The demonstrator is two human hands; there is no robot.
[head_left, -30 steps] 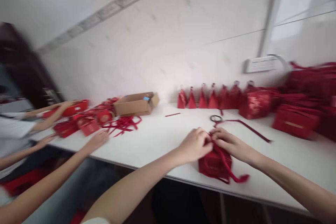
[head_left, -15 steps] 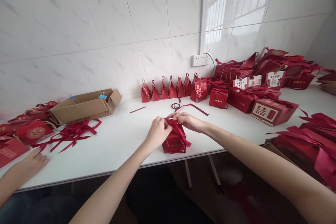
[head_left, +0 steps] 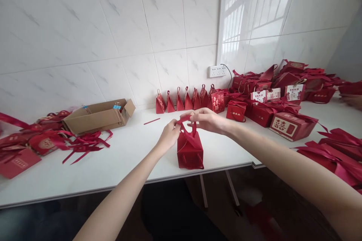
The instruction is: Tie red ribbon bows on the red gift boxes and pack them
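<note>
A small red gift box with a twisted cord handle stands upright near the table's front edge. Above its top, a red ribbon is looped and pulled upward from the box. My left hand pinches the ribbon on the left side, its fingers closed. Just to the right, my right hand has its fingers curled round the ribbon at the top of the loop. Parts of the ribbon are hidden behind the fingers.
A cardboard box stands back left, beside a heap of loose red ribbons. Several triangular red boxes line the wall below a power strip. Ribboned boxes are piled right. A person's hand shows at the far right.
Both hands have risen from the box top, drawing the ribbon up into a loop. The view has tilted upward slightly. The other person's hand at left is out of view.
</note>
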